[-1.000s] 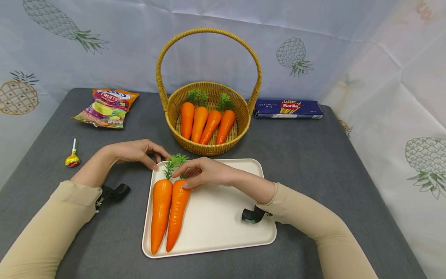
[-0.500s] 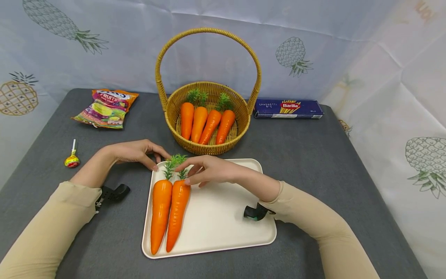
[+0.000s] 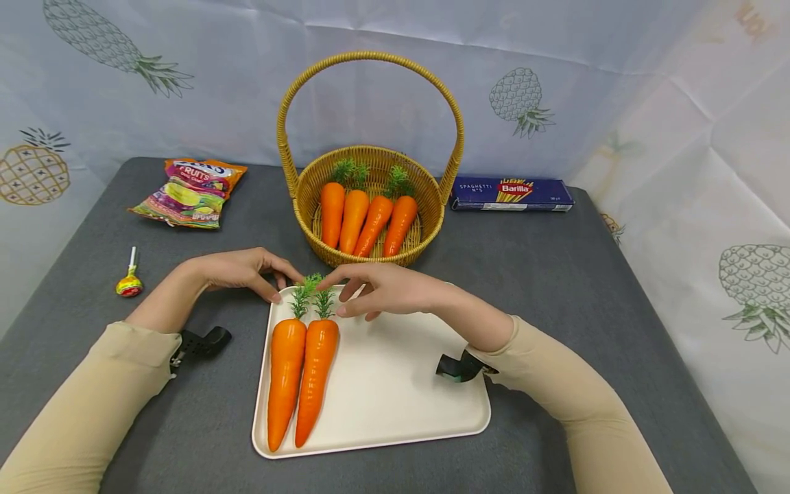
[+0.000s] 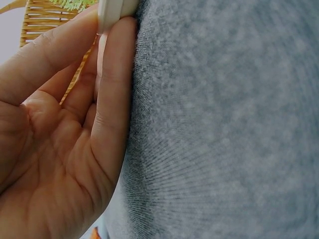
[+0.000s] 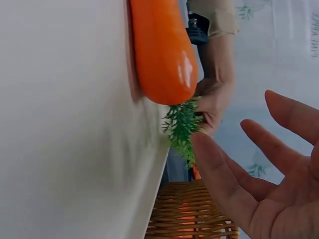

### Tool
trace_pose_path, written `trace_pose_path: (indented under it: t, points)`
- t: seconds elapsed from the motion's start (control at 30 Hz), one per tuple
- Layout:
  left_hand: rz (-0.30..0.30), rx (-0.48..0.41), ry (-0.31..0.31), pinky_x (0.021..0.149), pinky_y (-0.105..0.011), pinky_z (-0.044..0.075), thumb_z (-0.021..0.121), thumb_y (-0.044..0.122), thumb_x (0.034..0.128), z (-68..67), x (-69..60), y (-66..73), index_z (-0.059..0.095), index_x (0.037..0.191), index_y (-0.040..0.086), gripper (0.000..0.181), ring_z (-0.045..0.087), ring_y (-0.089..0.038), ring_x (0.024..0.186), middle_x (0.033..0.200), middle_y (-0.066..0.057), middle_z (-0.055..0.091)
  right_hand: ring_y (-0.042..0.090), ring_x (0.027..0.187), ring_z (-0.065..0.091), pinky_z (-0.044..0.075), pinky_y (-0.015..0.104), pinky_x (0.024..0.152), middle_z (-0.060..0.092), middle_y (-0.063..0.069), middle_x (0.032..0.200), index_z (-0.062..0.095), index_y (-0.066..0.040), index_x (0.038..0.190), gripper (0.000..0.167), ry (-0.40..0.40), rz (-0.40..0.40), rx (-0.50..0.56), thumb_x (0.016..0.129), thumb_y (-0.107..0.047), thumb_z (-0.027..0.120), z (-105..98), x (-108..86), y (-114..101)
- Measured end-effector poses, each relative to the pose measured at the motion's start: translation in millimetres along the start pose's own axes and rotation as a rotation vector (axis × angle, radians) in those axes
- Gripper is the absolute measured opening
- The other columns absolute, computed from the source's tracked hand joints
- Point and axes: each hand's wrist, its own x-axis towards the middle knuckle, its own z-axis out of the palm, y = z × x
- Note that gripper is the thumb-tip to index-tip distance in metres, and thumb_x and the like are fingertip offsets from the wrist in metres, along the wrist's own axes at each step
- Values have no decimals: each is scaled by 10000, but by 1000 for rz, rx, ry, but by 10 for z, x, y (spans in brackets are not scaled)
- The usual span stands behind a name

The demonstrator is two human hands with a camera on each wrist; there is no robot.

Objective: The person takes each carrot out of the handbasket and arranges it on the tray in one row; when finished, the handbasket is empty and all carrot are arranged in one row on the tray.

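Two large orange carrots with green tops lie side by side at the left of a white tray [image 3: 407, 384]: the left carrot [image 3: 286, 377] and the right carrot [image 3: 317, 377]. My left hand [image 3: 243, 269] touches the tray's back left corner; in the left wrist view the fingertips of that hand [image 4: 65, 119] meet the tray's rim [image 4: 115, 11]. My right hand [image 3: 391, 288] hovers over the tray's back part, fingers spread and slightly bent, beside the right carrot's leaves [image 3: 324, 302]. In the right wrist view that hand [image 5: 269, 184] holds nothing, and its fingertip is near the leaves [image 5: 182, 124].
A wicker basket [image 3: 370, 261] with several smaller carrots stands behind the tray. To its right lies a blue spaghetti box [image 3: 511, 193]. A candy bag [image 3: 191, 193] is at the back left, with a lollipop [image 3: 129, 283] nearer me.
My right hand has let go of the right carrot's top end and moved slightly back and to the right. The left hand and both large carrots have stayed in place.
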Motion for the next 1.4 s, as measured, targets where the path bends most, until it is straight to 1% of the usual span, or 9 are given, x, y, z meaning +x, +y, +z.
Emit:
trace_pose_path:
  t: [0.13, 0.3, 0.47, 0.57, 0.77, 0.9, 1.0, 1.07, 1.4]
  points:
    - [-3, -9, -1, 780, -268, 518, 726, 103, 859, 0, 7, -8, 590, 1353, 24, 519, 580, -138, 919, 1034, -79, 637, 234, 1169, 609, 570, 379, 888, 574, 140, 1353, 487, -193, 1450, 481, 10, -30, 18, 983, -222, 598, -73, -40, -51]
    - [2, -4, 1, 777, -269, 516, 725, 105, 862, -1, 4, -12, 584, 1359, 20, 524, 578, -137, 922, 1034, -72, 636, 314, 1151, 617, 567, 345, 888, 616, 153, 1273, 503, -157, 1430, 453, 49, -74, 37, 987, -202, 589, -162, -77, -100]
    - [9, -2, 5, 774, -256, 507, 732, 100, 853, -7, -8, -4, 583, 1357, 7, 534, 568, -131, 929, 1053, -107, 624, 278, 1123, 634, 574, 365, 890, 632, 133, 1224, 533, -131, 1396, 420, 119, -89, 64, 985, -184, 599, -258, -112, -151]
    - [16, -1, 7, 768, -248, 504, 736, 93, 847, -9, -8, -4, 583, 1355, -1, 539, 565, -122, 923, 1042, -119, 620, 288, 1115, 637, 571, 386, 902, 628, 132, 1221, 553, -119, 1370, 393, 159, -93, 89, 984, -176, 599, -319, -133, -196]
    - [37, 5, 10, 764, -245, 507, 733, 83, 844, -4, -2, -16, 582, 1349, -18, 537, 569, -103, 912, 1019, -96, 624, 330, 1127, 634, 569, 394, 903, 633, 123, 1207, 601, -125, 1295, 325, 225, -117, 119, 977, -193, 613, -447, -131, -287]
    - [32, 4, 10, 761, -247, 507, 732, 90, 847, -3, -7, -15, 577, 1352, -24, 541, 566, -103, 908, 1016, -88, 620, 277, 1020, 672, 574, 417, 887, 653, 92, 1123, 619, -115, 1268, 307, 268, -146, 119, 970, -187, 625, -533, -101, -333]
    - [29, 7, 9, 759, -248, 505, 732, 93, 848, -3, -8, -13, 575, 1354, -24, 542, 563, -104, 909, 1018, -92, 616, 251, 937, 685, 579, 390, 867, 655, 90, 1109, 627, -113, 1251, 295, 290, -167, 113, 966, -190, 630, -596, -72, -367]
    - [28, 9, 8, 758, -248, 505, 731, 93, 849, -2, -8, -9, 576, 1354, -22, 541, 563, -105, 909, 1021, -96, 615, 242, 923, 688, 579, 364, 859, 657, 82, 1128, 630, -115, 1240, 286, 305, -177, 109, 965, -197, 630, -635, -55, -396]
    - [25, 6, 0, 755, -245, 502, 728, 93, 851, -7, -5, -10, 573, 1358, -20, 542, 566, -106, 905, 1017, -91, 620, 212, 1075, 659, 571, 357, 906, 650, 58, 1195, 633, -115, 1205, 260, 375, -202, 141, 963, -208, 635, -809, 39, -535]
